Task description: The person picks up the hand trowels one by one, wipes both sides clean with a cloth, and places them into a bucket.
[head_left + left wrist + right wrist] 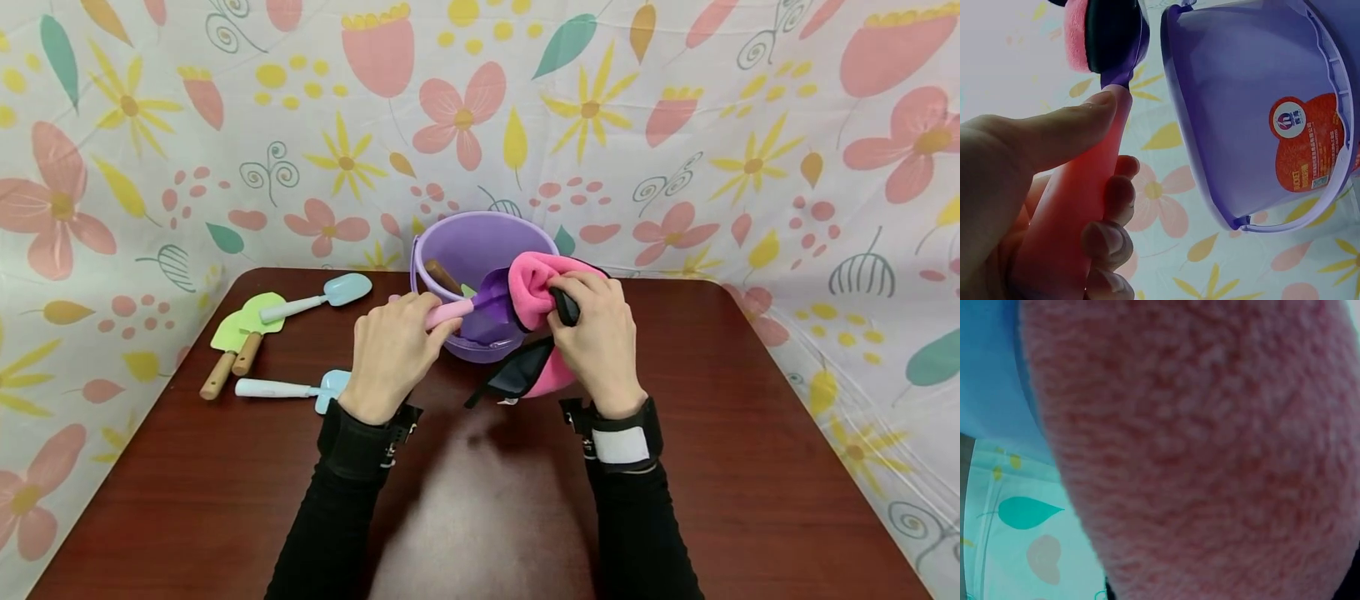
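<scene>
In the head view my left hand (393, 354) grips the pink handle of a small toy shovel (452, 313), its purple blade pointing right. The left wrist view shows thumb and fingers wrapped round the handle (1066, 219). My right hand (600, 333) grips a pink fleece cloth with black edging (531, 292), bunched up against the blade. Part of the cloth hangs down below the hand. Pink pile of the cloth (1197, 450) fills most of the right wrist view and hides the right fingers. Both hands are in front of a purple bucket (487, 217).
Inside the bucket lies a wooden handle (442, 276) with a bit of green. At the table's left lie two green shovels (260, 312) with wooden handles, a light blue shovel (347, 289), and another light blue tool (273, 388) with a white handle. A flowered sheet (465, 117) hangs behind.
</scene>
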The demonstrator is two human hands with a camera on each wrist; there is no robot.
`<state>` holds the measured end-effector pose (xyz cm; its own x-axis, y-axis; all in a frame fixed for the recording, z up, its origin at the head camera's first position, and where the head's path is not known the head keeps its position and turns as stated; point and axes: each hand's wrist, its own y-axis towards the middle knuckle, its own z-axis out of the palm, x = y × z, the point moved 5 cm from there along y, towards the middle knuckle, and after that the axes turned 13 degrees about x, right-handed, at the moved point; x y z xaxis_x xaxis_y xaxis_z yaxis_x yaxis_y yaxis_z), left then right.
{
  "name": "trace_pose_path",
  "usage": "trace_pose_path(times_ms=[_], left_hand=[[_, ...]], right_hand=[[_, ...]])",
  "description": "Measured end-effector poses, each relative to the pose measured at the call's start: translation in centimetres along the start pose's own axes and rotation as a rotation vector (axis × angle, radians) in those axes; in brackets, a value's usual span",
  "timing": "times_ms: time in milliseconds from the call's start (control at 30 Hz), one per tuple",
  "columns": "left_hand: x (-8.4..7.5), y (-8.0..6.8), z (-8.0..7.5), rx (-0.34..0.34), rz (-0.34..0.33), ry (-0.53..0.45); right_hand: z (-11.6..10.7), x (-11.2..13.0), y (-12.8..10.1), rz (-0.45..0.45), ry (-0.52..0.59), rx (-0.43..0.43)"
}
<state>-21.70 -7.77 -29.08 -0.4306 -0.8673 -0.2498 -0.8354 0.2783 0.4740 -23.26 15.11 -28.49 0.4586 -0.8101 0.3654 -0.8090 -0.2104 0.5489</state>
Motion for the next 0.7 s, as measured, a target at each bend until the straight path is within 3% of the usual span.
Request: trace_pose_path(times_ms=[233,433,700], left_hand=[[-0.9,-0.1,0.2,-0.024,0.025,0.021],[-1.8,0.0,0.7,-0.040,0.062,0.046],[-1.8,0.3,0.9,-0.045,0.038,0.047]], right_hand=[[0.1,1.4,-0.1,-0.058,-0.012,-0.071],[1.5,3.3,-0.1,-0.089,-0.079,-0.003],[2.4,4.9,-0.3,-0.140,-0.110,0.045]])
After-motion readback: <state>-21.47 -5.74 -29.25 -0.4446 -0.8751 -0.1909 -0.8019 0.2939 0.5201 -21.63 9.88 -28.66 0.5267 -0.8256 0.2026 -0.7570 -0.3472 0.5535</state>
